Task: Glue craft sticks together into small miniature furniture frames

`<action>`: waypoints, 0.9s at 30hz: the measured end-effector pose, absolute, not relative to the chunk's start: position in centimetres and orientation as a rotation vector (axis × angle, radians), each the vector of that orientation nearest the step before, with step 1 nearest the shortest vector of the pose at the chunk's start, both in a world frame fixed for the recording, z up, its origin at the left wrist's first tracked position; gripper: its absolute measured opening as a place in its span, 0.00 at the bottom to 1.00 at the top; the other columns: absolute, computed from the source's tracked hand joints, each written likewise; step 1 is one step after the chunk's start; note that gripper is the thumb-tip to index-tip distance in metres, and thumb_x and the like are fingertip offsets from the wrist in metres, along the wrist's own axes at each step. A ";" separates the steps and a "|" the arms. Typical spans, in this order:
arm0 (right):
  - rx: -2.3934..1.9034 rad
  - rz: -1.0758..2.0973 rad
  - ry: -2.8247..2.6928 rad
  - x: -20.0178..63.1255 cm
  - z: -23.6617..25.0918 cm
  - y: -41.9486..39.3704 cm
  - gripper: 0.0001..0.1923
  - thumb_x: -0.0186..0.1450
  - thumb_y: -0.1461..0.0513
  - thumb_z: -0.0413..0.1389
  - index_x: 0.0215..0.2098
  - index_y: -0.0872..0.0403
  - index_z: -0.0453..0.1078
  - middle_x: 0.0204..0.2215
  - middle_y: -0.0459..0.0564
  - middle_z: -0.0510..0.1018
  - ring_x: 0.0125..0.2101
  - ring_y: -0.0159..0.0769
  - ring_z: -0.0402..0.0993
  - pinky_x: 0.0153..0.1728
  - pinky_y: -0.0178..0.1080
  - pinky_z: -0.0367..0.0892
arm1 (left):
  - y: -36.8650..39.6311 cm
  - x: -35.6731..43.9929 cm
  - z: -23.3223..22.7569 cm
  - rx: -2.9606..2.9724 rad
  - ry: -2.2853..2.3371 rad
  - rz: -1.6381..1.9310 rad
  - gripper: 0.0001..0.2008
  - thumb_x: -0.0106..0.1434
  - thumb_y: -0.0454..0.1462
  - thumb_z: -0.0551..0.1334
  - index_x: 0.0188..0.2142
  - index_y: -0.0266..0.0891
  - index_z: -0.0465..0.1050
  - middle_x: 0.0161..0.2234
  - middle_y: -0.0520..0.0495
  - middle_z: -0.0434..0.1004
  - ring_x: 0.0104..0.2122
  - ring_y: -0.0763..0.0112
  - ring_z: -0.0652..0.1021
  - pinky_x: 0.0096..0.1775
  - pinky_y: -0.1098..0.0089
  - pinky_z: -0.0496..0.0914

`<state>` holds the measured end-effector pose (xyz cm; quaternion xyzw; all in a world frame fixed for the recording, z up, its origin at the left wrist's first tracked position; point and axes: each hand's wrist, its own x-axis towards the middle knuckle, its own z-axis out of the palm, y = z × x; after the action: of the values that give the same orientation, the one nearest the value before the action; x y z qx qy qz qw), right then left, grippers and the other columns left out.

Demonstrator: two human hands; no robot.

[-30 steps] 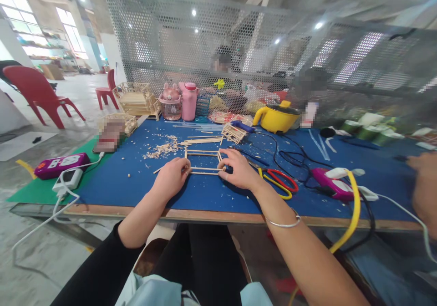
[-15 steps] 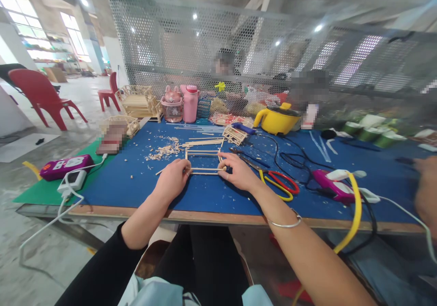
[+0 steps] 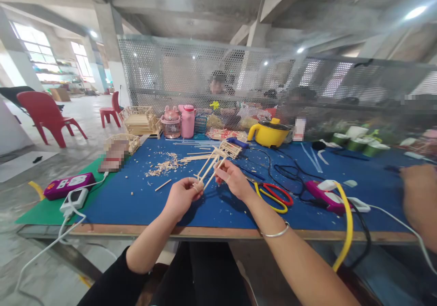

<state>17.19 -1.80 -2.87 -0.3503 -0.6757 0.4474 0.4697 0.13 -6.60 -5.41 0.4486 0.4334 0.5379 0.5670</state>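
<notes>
While both hands are raised just above the blue table mat (image 3: 136, 192), they hold one small frame of thin wooden sticks (image 3: 211, 165) between them, tilted up off the surface. The left hand (image 3: 182, 196) pinches the frame's lower end between thumb and fingertips; the right hand (image 3: 232, 178) is closed on its side a little higher. One loose stick (image 3: 163, 185) lies on the mat to the left of the left hand, and a heap of wood shavings (image 3: 164, 165) sits beyond it. One pair of scissors with red and yellow handles (image 3: 275, 194) rests just right of the right hand, near one pink glue gun (image 3: 324, 194) with a yellow cable. Farther back stand one yellow electric pot (image 3: 269, 133), two pink bottles (image 3: 179, 121), and two stick-built models (image 3: 139, 120) at the mat's left edge. Two red chairs (image 3: 44, 112) stand on the floor at left. Another person's hand (image 3: 418, 196) shows at the right edge.
</notes>
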 end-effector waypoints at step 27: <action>-0.951 0.921 -1.686 15.6 -1.8 2.1 0.14 0.53 0.55 0.57 0.32 0.56 0.69 0.20 0.42 0.69 0.20 0.28 0.63 0.23 0.33 0.62 | 0.2 1.2 -3.9 1.458 0.969 1.136 0.16 0.47 0.46 0.68 0.26 0.33 0.77 0.14 0.55 0.64 0.15 0.82 0.60 0.19 0.76 0.53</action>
<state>15.58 2.11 -1.81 -0.3896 -0.6906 0.3773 0.4783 1.22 0.24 -3.94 0.6036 0.4014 0.4704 0.5033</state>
